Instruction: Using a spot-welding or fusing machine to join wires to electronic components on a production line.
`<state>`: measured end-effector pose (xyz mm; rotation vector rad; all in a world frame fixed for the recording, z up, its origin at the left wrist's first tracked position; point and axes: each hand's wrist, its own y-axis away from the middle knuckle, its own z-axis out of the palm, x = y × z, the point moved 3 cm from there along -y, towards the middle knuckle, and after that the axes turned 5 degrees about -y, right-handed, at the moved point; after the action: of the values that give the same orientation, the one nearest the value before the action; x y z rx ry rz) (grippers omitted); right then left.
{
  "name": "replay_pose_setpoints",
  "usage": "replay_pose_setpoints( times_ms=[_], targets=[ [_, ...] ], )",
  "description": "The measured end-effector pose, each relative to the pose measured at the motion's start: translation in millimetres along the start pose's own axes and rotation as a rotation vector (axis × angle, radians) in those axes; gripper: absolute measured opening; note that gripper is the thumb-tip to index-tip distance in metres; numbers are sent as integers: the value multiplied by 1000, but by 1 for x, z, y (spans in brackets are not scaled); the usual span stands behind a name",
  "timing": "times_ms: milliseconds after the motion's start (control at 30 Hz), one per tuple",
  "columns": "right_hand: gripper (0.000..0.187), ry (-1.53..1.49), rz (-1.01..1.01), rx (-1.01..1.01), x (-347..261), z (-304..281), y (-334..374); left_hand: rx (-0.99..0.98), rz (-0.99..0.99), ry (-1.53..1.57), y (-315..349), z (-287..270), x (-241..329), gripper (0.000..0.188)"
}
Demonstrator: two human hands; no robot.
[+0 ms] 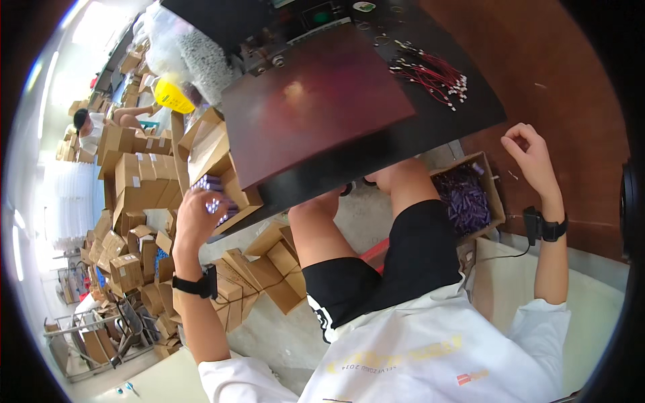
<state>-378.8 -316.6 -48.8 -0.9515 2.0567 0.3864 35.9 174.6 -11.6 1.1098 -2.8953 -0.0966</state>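
Note:
My left hand (pixel 195 218) is at an open cardboard box (pixel 213 144) on the left, by the table's edge. Its fingers are curled over a group of purple cylindrical cells (pixel 208 182) with pale ends, and it seems to grip some of them; the fingers partly hide which. On the other side, my right hand (pixel 529 160) hangs above a brown surface, thumb and forefinger bent together in a loop, with nothing visible in them. Below and left of it, a cardboard box (pixel 496 195) holds many purple cylinders (pixel 463 201). Each wrist wears a black band.
A dark reddish board (pixel 316 101) lies on the black table (pixel 470 117) before me, with a dark machine (pixel 295 30) behind. Red wires with white connectors (pixel 433 74) lie at right. Open cartons (pixel 279 265) stand on the floor; stacked boxes (pixel 144 178) and a seated person (pixel 91 131) are farther left.

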Motion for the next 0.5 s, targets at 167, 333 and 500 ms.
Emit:
replay_pose_setpoints(
  times_ms=[167,333,500],
  targets=[
    [13,-18,-64,-26,-1,32,-18,-90,-120,-32,9,6,12,16],
    [22,-9,-84,23,-6,65,-59,-27,60,-177,-3,13,17,12],
    [27,303,-305,86,-16,102,-85,123,6,-189,-7,-17,19,13]
  ],
)
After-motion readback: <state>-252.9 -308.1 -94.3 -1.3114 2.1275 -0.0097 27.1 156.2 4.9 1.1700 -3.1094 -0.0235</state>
